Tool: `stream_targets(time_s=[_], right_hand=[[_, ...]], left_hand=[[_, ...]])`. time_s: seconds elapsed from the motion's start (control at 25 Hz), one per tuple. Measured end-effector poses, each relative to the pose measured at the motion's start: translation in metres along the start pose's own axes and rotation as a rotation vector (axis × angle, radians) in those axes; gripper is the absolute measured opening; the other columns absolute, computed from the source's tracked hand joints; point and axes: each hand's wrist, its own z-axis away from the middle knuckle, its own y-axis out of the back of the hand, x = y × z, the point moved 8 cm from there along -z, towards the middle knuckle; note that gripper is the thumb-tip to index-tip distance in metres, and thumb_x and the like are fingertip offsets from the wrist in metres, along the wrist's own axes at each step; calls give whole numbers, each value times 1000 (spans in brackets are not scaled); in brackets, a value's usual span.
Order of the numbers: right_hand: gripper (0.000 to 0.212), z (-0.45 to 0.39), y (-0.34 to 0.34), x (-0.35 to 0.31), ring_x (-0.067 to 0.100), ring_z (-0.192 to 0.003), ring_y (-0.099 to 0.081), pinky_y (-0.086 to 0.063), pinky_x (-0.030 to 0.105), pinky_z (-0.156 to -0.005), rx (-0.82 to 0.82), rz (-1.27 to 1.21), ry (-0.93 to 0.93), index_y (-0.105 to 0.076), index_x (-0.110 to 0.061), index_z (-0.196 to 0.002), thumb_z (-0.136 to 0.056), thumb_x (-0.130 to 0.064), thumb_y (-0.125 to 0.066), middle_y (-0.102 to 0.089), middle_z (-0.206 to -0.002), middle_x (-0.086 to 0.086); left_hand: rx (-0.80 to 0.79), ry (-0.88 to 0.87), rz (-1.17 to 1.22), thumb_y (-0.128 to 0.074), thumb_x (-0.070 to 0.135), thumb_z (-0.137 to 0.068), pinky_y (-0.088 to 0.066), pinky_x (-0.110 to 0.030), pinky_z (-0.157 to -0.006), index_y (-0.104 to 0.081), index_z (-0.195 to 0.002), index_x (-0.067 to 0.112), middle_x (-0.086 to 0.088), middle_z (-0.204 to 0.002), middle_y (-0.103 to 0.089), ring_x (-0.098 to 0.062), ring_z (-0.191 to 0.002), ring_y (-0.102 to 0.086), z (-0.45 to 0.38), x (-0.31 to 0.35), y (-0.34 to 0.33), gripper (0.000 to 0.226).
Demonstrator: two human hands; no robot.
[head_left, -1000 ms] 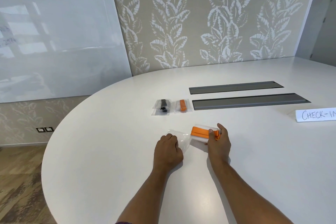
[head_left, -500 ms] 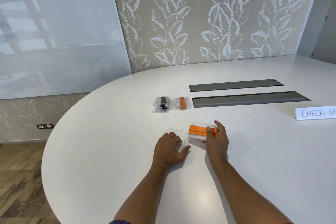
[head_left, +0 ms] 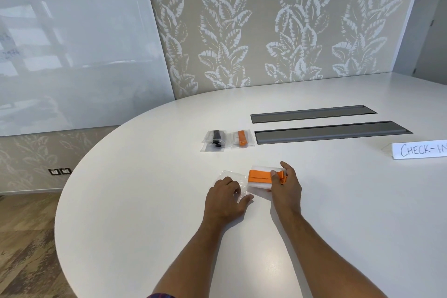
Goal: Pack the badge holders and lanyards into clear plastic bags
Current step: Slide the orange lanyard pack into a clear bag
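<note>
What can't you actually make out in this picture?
- Check-in sign, head view: cut off by the right edge.
- Clear bag: partly under the left hand; its opening is hidden.
- Orange lanyard: its end is covered by the right hand.
- Whiteboard writing: too faint.

The check-in sign (head_left: 420, 154) at three o'clock is cut by the right edge, the right hand (head_left: 285, 186) hides one end of the orange lanyard (head_left: 260, 176), and faint whiteboard (head_left: 72, 43) writing at nine o'clock is illegible.
</note>
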Motion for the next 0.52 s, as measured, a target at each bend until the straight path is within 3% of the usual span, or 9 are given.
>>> stream_targets(time_s=[0.24, 0.52], right_hand=[[42, -1, -3, 0, 26, -128, -54, -50, 43, -106, -13, -12, 10, -50, -24, -142, -102, -27, -59, -56, -143, 6], [43, -1, -2, 1, 27, -129, -54, -50, 45, -106, -8, -3, -8, -49, -24, -143, -102, -28, -58, -55, -144, 7]], left_hand=[[-2, 93, -19, -58, 57, -76, -49, -38, -71, -52, -79, 27, 12, -84, -50, -16, -84, -54, 0, 5, -7, 31], [20, 113, 26, -60, 57, -80, -49, -37, -70, -54, -77, 27, 11, -82, -52, -16, -82, -55, -2, 1, -9, 31]])
